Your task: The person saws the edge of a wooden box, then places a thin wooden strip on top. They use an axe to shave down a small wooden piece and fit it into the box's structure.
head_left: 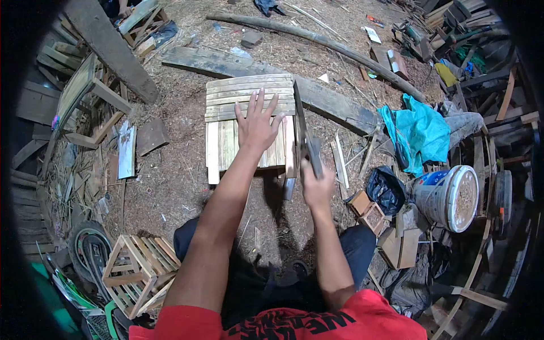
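Note:
A small slatted wooden piece (226, 136), like a little chair or stool, stands in front of me, with crosswise slats at the far part and lengthwise ones nearer. My left hand (260, 127) lies flat on the slats, fingers spread. Along the right edge of this piece runs the dark blade of a handsaw (301, 110). My right hand (317, 184) is wrapped round the saw's handle, near the piece's front right corner. Whether the teeth are in the wood cannot be seen.
Beyond the piece lie a thick plank (345, 110) and a long pole (317, 37). To the right are a teal plastic sheet (416, 133), a black bag (386, 190) and a white bucket (462, 198). A slatted frame (141, 272) stands at lower left; wood scraps litter the ground.

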Tool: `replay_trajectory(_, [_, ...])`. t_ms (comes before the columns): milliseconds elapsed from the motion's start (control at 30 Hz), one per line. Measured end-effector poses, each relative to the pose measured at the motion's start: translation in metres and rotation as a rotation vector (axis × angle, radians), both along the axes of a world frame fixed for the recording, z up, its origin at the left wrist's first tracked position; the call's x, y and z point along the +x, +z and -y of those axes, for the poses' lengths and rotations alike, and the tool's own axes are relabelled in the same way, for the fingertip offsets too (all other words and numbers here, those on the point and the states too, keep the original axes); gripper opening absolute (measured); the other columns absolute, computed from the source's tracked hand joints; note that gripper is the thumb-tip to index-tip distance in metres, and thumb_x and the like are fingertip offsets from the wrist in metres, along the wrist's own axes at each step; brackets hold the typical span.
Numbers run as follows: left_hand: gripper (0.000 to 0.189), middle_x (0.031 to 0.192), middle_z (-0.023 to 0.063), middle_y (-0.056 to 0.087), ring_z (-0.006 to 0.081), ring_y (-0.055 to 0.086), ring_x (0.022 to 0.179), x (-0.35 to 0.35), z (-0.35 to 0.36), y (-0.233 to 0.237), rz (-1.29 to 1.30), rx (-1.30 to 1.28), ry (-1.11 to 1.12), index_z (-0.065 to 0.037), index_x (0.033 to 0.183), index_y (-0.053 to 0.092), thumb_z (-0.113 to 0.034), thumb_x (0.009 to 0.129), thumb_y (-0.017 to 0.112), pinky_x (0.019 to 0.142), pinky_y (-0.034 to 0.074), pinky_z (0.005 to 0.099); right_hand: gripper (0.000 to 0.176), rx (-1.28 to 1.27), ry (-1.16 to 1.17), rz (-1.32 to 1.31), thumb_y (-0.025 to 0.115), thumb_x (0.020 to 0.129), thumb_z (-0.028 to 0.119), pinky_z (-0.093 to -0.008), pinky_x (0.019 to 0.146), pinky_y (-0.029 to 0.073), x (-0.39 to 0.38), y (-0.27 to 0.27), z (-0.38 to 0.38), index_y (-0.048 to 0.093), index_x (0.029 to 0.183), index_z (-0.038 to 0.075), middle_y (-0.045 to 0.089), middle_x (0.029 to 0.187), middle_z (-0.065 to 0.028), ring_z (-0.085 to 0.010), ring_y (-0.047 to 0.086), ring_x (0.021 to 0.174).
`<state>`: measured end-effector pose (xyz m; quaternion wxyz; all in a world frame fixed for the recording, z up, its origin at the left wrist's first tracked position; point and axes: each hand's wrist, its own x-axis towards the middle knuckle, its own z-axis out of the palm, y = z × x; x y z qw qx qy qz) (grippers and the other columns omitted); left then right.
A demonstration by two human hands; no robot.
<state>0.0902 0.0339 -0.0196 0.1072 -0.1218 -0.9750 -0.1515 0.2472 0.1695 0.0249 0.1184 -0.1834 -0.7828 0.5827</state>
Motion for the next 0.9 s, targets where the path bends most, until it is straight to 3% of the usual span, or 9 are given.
replay_trajectory(133, [0.058,0.163,0.0076,0.023,0.0269,0.019,0.151,0.002,-0.001,-0.003,-0.015,-0.004,0.007,-0.032,0.153,0.035,-0.052,0.100,0.043,0.118,0.006,0.0635,0.030,-0.032,-0.022,0.019,0.065,0.092,0.022,-0.0308,0.052,0.039,0.052,0.015,0.009,0.065,0.074,-0.002,0.056,0.058,-0.0017,-0.0079,0.050,0.055])
replay_trajectory(300, [0.058,0.163,0.0074,0.023,0.0258,0.019,0.151,-0.001,0.000,-0.003,-0.031,-0.009,0.000,-0.032,0.153,0.036,-0.052,0.099,0.044,0.118,0.006,0.0628,0.029,-0.021,0.005,0.004,0.064,0.091,0.020,-0.0307,0.051,0.039,-0.028,0.008,0.002,0.064,0.074,-0.004,0.054,0.057,-0.0012,-0.0084,0.049,0.054])
replay_trajectory(400, [0.058,0.163,0.0076,0.023,0.0262,0.019,0.151,-0.001,0.000,-0.001,-0.008,-0.004,0.004,-0.031,0.153,0.036,-0.052,0.099,0.044,0.118,0.006,0.0629,0.027,0.025,0.022,-0.021,0.065,0.090,0.017,-0.0299,0.051,0.038,0.039,0.003,0.000,0.062,0.072,-0.003,0.052,0.056,-0.0008,-0.0079,0.048,0.055])
replay_trajectory(433, [0.058,0.163,0.0077,0.024,0.0263,0.019,0.151,-0.003,-0.002,-0.001,-0.016,0.008,0.012,-0.031,0.153,0.036,-0.052,0.099,0.044,0.118,0.006,0.0628,0.026,-0.090,-0.038,-0.051,0.066,0.090,0.014,-0.0303,0.051,0.038,0.053,0.011,0.010,0.060,0.070,-0.002,0.051,0.057,-0.0015,-0.0080,0.047,0.055])
replay_trajectory(500, [0.058,0.163,0.0080,0.024,0.0265,0.019,0.151,-0.003,-0.001,-0.003,-0.024,0.008,0.009,-0.031,0.153,0.036,-0.052,0.099,0.044,0.118,0.006,0.0627,0.029,-0.101,-0.037,0.035,0.066,0.090,0.018,-0.0315,0.052,0.039,0.046,0.016,0.007,0.060,0.070,-0.002,0.051,0.057,-0.0021,-0.0079,0.048,0.057])
replay_trajectory(633, [0.058,0.163,0.0085,0.025,0.0266,0.019,0.151,0.000,0.002,-0.004,-0.024,-0.004,0.010,-0.031,0.153,0.036,-0.052,0.100,0.043,0.118,0.006,0.0631,0.036,-0.028,-0.041,-0.001,0.064,0.092,0.025,-0.0334,0.052,0.039,-0.040,-0.006,0.005,0.059,0.071,-0.002,0.051,0.056,-0.0025,-0.0110,0.046,0.055])
replay_trajectory(800, [0.058,0.163,0.0090,0.025,0.0266,0.019,0.151,-0.004,0.000,-0.005,-0.030,-0.004,-0.009,-0.031,0.153,0.035,-0.053,0.100,0.043,0.118,0.006,0.0639,0.026,0.023,0.012,-0.026,0.064,0.092,0.015,-0.0320,0.052,0.039,0.046,0.011,0.005,0.062,0.074,-0.003,0.050,0.057,-0.0011,-0.0080,0.047,0.058])
replay_trajectory(833, [0.058,0.163,0.0090,0.025,0.0266,0.019,0.151,-0.003,0.000,-0.005,-0.014,-0.004,0.000,-0.031,0.153,0.035,-0.053,0.100,0.043,0.118,0.005,0.0640,0.021,-0.101,-0.063,-0.042,0.064,0.091,0.012,-0.0314,0.052,0.039,0.049,0.017,0.011,0.064,0.077,-0.003,0.050,0.057,-0.0007,-0.0075,0.048,0.057])
replay_trajectory(900, [0.059,0.163,0.0089,0.025,0.0267,0.019,0.151,-0.002,0.000,-0.008,-0.021,0.005,-0.001,-0.031,0.154,0.035,-0.053,0.100,0.043,0.118,0.005,0.0643,0.023,-0.110,-0.016,0.047,0.065,0.091,0.016,-0.0308,0.052,0.039,0.032,0.012,0.003,0.065,0.078,-0.003,0.052,0.058,0.0004,-0.0075,0.047,0.056])
